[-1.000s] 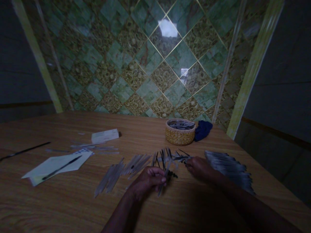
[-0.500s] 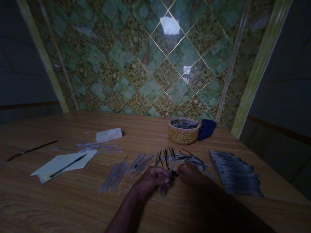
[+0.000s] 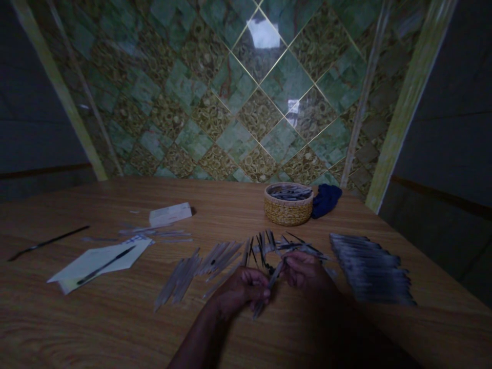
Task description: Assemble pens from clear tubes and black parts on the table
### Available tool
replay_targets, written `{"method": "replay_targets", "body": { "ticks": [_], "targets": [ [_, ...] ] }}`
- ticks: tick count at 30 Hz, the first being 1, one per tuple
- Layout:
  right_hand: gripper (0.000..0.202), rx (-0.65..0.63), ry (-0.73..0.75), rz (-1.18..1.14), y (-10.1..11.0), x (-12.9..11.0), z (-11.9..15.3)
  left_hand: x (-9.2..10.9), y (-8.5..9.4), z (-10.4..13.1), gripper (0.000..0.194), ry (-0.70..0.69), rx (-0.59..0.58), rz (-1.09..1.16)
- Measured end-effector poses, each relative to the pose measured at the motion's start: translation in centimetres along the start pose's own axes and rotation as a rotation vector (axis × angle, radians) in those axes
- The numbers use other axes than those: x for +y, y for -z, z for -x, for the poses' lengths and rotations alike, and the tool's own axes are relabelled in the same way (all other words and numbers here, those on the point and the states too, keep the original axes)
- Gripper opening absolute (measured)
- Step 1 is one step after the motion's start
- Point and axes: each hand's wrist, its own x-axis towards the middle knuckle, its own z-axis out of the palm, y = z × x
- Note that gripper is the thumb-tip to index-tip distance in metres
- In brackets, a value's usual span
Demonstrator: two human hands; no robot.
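Wood-grained table (image 3: 88, 328) runs back to a tiled wall (image 3: 230, 113), its right edge beyond a row of dark rods (image 3: 371, 269). Near the middle, with open wood on their near side, the left hand (image 3: 246, 289) has its fingers closed around a slim tube (image 3: 274, 277), and the right hand's (image 3: 305, 272) fingers pinch its upper end, well apart from the basket (image 3: 288, 211).

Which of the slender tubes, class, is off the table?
The tube slanting from the left hand up to the right hand; the other tubes lie on the table or in the basket.
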Motion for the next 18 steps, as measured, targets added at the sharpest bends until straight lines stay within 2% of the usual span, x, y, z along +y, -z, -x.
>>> {"method": "replay_targets", "body": {
  "ticks": [6, 18],
  "targets": [
    [0.03, 0.029, 0.004, -0.054, 0.35, 0.93, -0.29, 0.3, -0.35, 0.17, 0.021, 0.01, 0.011, -0.011],
    [0.032, 0.053, 0.031, -0.062, -0.51, 0.86, 0.11, 0.47, -0.45, 0.23, 0.024, -0.006, 0.009, -0.031]
  ]
}}
